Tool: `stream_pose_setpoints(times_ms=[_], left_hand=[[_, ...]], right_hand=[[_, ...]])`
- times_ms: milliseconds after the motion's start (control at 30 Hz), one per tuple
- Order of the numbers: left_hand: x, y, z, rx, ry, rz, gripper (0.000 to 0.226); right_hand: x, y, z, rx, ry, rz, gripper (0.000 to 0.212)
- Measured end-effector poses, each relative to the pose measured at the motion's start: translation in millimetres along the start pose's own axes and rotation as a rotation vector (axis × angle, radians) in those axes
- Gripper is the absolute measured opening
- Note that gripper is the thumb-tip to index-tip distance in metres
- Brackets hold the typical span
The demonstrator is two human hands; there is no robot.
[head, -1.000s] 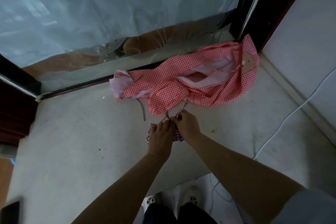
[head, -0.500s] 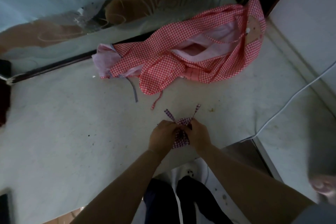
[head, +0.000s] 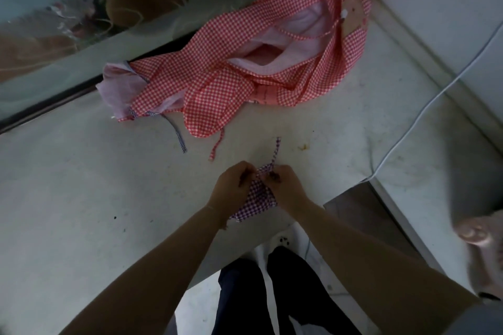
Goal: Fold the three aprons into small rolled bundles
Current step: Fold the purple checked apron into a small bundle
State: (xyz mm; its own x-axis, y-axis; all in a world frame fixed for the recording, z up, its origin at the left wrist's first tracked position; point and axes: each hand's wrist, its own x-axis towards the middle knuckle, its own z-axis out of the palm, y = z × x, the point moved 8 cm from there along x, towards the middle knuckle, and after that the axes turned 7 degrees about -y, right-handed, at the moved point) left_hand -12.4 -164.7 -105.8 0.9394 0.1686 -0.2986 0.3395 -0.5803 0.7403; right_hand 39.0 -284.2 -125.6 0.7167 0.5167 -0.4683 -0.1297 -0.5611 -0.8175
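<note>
Near table edge, left hand [head: 231, 189], right hand [head: 284, 185] pinching purple bundle [head: 257, 198] ties

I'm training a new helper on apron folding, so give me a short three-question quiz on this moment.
1. True or false: both hands grip the purple checked bundle.
2. Which colour is the loose apron heap behind it? A red checked, B plain green, C yellow striped.
3. Fill in: a white ___ runs across the counter on the person's right.

Key: 1 true, the left hand and right hand pinch its tie ends. 2 A. 3 cable.
</note>
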Motion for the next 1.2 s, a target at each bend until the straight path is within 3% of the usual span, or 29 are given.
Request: stream_pose_setpoints(times_ms=[200, 467, 601, 768, 934, 1035, 1201], left_hand=[[-31.1, 19.1, 26.4, 0.582, 0.023, 0.611, 0.014], [-34.1, 22.1, 30.8, 0.519, 0.006, 0.741, 0.017], [-27.2, 21.3, 30.0, 0.432, -0.033, 0.682, 0.017], [-20.9, 7.7, 18.2, 0.194, 0.043, 0.391, 0.025], [-24.1, 14.4, 24.2, 0.324, 0.006, 0.491, 0.018], [-17.8, -0.2, 23.8, 0.182, -0.012, 0.314, 0.006], [-11.8, -6.4, 25.0, -0.080, -0.061, 0.088, 0.005]], right_hand=[[-0.2, 10.9, 2.2, 0.020, 0.056, 0.070, 0.027], [-2.7, 6.4, 9.4, 0.019, -0.013, 0.124, 0.035], [-4.7, 6.5, 12.6, 0.124, -0.003, 0.122, 0.034], [-14.8, 23.9, 9.3, 0.251, 0.098, 0.184, 0.042], [-26.2, 31.2, 3.4, 0.361, 0.156, 0.237, 0.033], [-24.9, 23.1, 1.9, 0.361, 0.147, 0.220, 0.027], [-20.0, 18.9, 6.7, 0.428, 0.178, 0.217, 0.020]])
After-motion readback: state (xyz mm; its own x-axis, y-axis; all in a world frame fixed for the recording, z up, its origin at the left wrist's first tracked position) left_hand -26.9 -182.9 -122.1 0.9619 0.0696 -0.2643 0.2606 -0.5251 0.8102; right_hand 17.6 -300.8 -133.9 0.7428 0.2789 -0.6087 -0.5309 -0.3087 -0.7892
